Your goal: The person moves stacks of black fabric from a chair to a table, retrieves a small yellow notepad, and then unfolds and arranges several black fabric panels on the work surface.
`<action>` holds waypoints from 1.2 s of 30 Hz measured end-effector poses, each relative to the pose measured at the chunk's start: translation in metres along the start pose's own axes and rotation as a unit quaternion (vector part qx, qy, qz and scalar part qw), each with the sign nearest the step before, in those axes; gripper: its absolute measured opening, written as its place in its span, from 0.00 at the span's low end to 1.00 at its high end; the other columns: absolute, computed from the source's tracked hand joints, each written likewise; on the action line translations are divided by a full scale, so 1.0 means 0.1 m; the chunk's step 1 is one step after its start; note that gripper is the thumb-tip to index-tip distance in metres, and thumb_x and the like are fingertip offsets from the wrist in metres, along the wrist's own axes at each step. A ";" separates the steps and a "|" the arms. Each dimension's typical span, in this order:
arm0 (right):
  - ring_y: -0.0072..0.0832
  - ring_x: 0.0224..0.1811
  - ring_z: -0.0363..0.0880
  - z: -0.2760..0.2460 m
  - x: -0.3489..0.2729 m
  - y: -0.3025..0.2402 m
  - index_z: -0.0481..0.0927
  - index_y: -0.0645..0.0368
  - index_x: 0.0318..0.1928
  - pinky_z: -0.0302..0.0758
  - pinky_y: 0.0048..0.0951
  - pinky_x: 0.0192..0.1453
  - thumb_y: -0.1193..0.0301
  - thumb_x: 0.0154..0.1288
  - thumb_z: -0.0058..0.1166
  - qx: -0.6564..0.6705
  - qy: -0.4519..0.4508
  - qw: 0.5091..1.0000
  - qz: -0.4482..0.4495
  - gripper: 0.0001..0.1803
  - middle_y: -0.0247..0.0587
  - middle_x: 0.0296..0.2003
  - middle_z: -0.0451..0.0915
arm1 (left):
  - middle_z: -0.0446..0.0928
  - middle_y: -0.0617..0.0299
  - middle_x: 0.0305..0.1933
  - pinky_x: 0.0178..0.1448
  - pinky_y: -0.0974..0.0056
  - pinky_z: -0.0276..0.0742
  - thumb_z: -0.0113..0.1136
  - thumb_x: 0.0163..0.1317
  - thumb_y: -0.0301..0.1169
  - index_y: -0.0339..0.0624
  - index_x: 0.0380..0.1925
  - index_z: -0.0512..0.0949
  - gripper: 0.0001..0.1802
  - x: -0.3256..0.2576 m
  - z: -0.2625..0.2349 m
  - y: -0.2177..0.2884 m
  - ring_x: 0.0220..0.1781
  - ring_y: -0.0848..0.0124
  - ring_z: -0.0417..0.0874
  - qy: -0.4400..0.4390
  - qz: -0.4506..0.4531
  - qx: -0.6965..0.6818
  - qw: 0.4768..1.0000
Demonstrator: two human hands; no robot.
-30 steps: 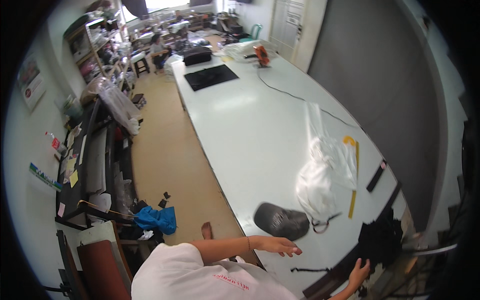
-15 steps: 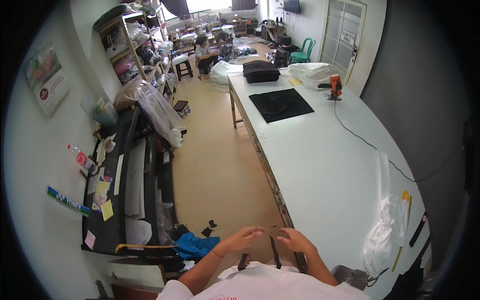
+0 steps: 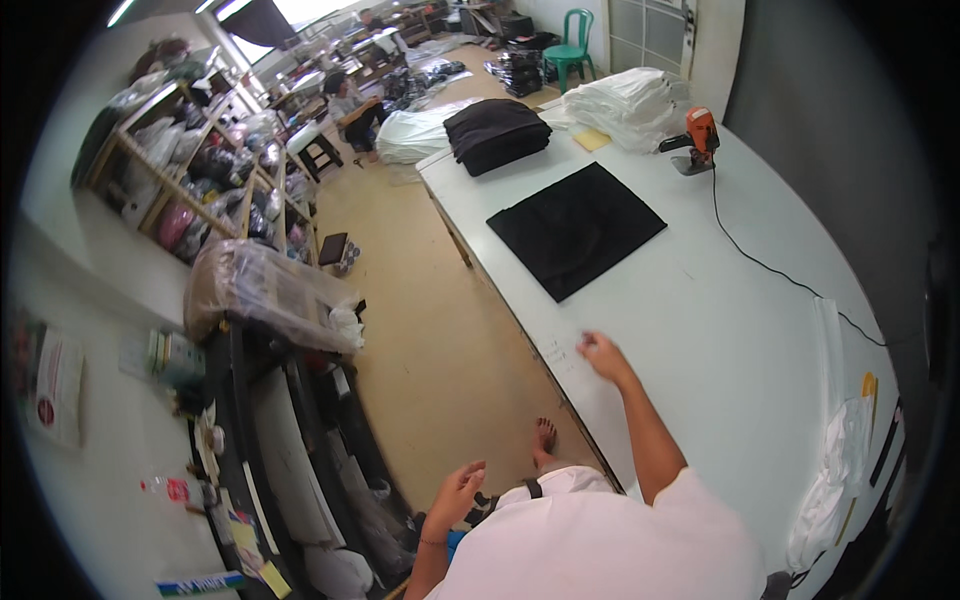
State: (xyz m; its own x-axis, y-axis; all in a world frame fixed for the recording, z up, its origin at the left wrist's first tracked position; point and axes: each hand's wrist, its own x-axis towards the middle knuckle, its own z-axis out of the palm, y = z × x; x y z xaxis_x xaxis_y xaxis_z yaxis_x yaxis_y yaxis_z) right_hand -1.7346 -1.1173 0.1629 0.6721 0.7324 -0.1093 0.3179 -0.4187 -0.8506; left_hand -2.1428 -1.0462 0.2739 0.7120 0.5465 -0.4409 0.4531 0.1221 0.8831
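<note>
My right hand (image 3: 604,360) reaches over the near left part of the white table (image 3: 700,370), its fingers drawn together. Whether something small is between them I cannot make out. Ahead of it lies a flat, square-cornered piece of black cloth (image 3: 577,230). Beyond the cloth rests a folded stack of black cloth (image 3: 496,135). Low beside my body, off the table, my left hand (image 3: 456,496) hangs with fingers loosely bent and apart, holding nothing that shows.
An orange electric cloth cutter (image 3: 700,140) stands on the table, its cord trailing right. White plastic bundles lie behind (image 3: 630,105) and at near right (image 3: 832,480). A black shelf unit (image 3: 255,430) lines the left. A person (image 3: 352,110) sits on the floor farther off.
My hands have parted: the right has moved forward over the table and its fingers have closed, while the left has dropped back toward my body. The view has turned and come nearer the black cloth.
</note>
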 end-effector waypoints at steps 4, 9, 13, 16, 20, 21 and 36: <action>0.46 0.57 0.77 -0.23 1.51 -0.28 0.71 0.65 0.59 0.73 0.39 0.59 0.56 0.63 0.59 0.058 0.182 0.979 0.073 0.31 0.57 0.52 0.79 | 0.78 0.49 0.57 0.60 0.64 0.73 0.52 0.72 0.38 0.32 0.57 0.73 0.22 1.03 -0.47 0.59 0.56 0.65 0.79 -0.025 0.012 0.057 0.998; 0.49 0.58 0.76 -0.42 2.46 -0.49 0.65 0.69 0.62 0.73 0.41 0.61 0.57 0.61 0.60 -0.012 0.243 0.929 0.278 0.37 0.60 0.54 0.77 | 0.79 0.49 0.54 0.56 0.63 0.75 0.52 0.72 0.38 0.34 0.55 0.75 0.20 2.42 -0.59 1.40 0.52 0.64 0.80 -0.135 0.070 0.117 0.981; 0.45 0.51 0.81 -0.51 2.70 -0.12 0.75 0.67 0.55 0.76 0.38 0.56 0.65 0.59 0.59 0.003 0.271 0.928 0.257 0.26 0.54 0.47 0.81 | 0.77 0.47 0.55 0.53 0.62 0.76 0.57 0.68 0.36 0.36 0.56 0.74 0.21 3.63 -0.52 1.79 0.49 0.61 0.81 -0.260 0.119 0.190 0.939; 0.33 0.44 0.81 -0.40 2.65 -0.62 0.77 0.67 0.52 0.76 0.31 0.50 0.69 0.59 0.56 0.244 0.245 0.934 0.088 0.21 0.46 0.41 0.82 | 0.68 0.43 0.64 0.60 0.59 0.73 0.62 0.63 0.32 0.39 0.59 0.72 0.24 4.33 -0.53 2.34 0.60 0.53 0.74 -0.231 0.234 0.235 0.915; 0.23 0.45 0.78 -0.27 2.15 -1.83 0.78 0.66 0.50 0.75 0.28 0.51 0.77 0.57 0.56 0.116 0.008 0.993 -0.017 0.18 0.42 0.42 0.82 | 0.51 0.46 0.74 0.73 0.46 0.54 0.67 0.49 0.24 0.46 0.60 0.72 0.34 4.91 -0.64 3.23 0.75 0.47 0.54 -0.173 0.465 0.394 0.774; 0.22 0.46 0.78 -0.29 2.09 -2.12 0.78 0.66 0.50 0.74 0.29 0.52 0.76 0.59 0.56 0.237 -0.093 0.966 0.052 0.17 0.41 0.43 0.82 | 0.47 0.47 0.76 0.75 0.44 0.50 0.67 0.46 0.22 0.47 0.60 0.73 0.36 5.00 -0.75 3.39 0.77 0.47 0.50 -0.197 0.485 0.444 0.727; 0.35 0.49 0.74 0.90 2.30 -1.30 0.75 0.54 0.43 0.72 0.39 0.48 0.65 0.54 0.64 -0.349 0.159 0.915 0.125 0.17 0.36 0.44 0.74 | 0.81 0.46 0.38 0.51 0.55 0.76 0.68 0.46 0.27 0.30 0.43 0.78 0.22 5.29 -1.22 3.77 0.44 0.51 0.81 -0.731 0.294 0.302 0.537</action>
State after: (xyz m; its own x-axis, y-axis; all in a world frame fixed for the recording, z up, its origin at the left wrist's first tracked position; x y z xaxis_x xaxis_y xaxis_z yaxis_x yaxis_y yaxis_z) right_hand -1.6820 -0.8461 0.2022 0.9074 0.4202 -0.0059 0.4029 -0.8739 -0.2721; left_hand -1.6610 -0.6103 0.3929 0.2876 -0.9445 -0.1591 -0.3043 -0.2476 0.9198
